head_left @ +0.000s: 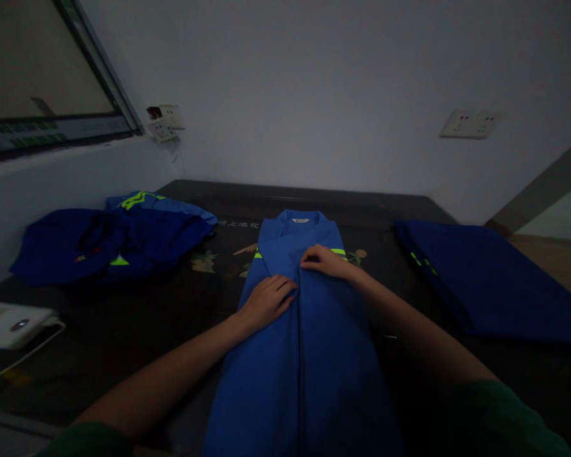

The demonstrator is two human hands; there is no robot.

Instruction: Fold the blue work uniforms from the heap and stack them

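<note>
A blue work jacket [333, 355] with yellow-green stripes lies lengthwise in front of me, its collar at the far end and a white label inside the neck. Its front edges meet along a dark line down the middle. My right hand [321, 260] is closed in a pinch on the jacket's cloth beside that line, just below the collar area. Lower and to the left, my left hand [269, 301] rests on the jacket with its fingers loosely bent and apart, tips near the middle line. The undersides of both hands are hidden.
Crumpled blue clothes [99, 244] lie at the left of the dark table [195, 355]. A folded dark blue garment [490, 279] lies at the right. A white device [16, 325] with a cable sits at the left edge. The wall [314, 95] stands behind.
</note>
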